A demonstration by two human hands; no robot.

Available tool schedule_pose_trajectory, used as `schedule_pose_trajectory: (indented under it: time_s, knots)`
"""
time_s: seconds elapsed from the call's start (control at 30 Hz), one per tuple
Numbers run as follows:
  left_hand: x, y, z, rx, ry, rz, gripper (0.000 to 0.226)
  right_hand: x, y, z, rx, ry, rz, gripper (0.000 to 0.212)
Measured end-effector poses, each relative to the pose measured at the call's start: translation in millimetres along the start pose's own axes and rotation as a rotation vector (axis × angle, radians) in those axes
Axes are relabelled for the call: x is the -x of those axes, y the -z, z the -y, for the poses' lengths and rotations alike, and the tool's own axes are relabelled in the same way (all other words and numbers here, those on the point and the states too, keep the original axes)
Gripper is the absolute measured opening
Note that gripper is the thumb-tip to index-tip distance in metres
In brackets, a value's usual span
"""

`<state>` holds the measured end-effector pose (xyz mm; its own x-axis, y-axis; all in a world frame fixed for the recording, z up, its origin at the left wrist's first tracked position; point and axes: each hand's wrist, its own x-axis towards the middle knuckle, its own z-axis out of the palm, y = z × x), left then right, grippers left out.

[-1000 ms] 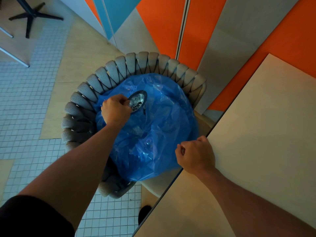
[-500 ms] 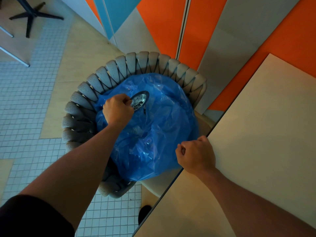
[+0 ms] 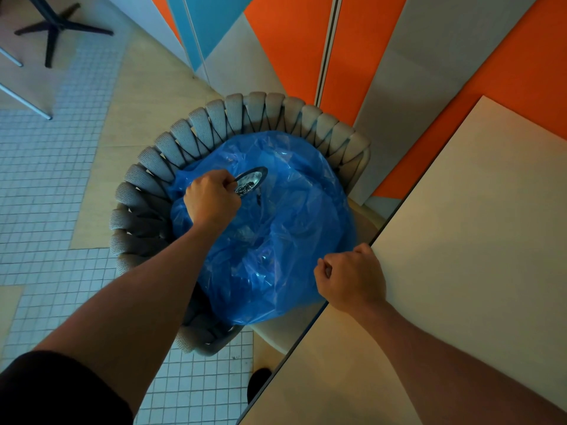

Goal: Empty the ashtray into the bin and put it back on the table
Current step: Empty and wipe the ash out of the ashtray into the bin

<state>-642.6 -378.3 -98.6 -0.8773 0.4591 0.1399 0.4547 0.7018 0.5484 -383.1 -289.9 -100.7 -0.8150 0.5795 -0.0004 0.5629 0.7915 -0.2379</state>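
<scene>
Behind left hand (image 3: 211,201), ashtray (image 3: 251,181) (near edge hidden).

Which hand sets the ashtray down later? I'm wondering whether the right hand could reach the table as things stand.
Probably yes: the right hand is closed at the table edge, nothing between them. The left hand holds the ashtray.

Blue bin liner (image 3: 291,240), orange-grey wall (image 3: 383,56), white-tiled floor (image 3: 46,210).
</scene>
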Motion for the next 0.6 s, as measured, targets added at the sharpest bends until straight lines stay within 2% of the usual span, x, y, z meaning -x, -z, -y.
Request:
schedule_pose_trajectory:
  time_s: [0.37, 0.6]
  knots:
    - [2.4, -0.5, 0.5, -0.067, -0.117, -0.010, 0.011, -0.2, 0.3, -0.3, -0.019, 0.001, 0.003, 0.040]
    - [3.3, -1.4, 0.1, -0.080, -0.124, -0.014, 0.012, -0.1, 0.5, -0.1, -0.018, -0.006, 0.010, 0.040]
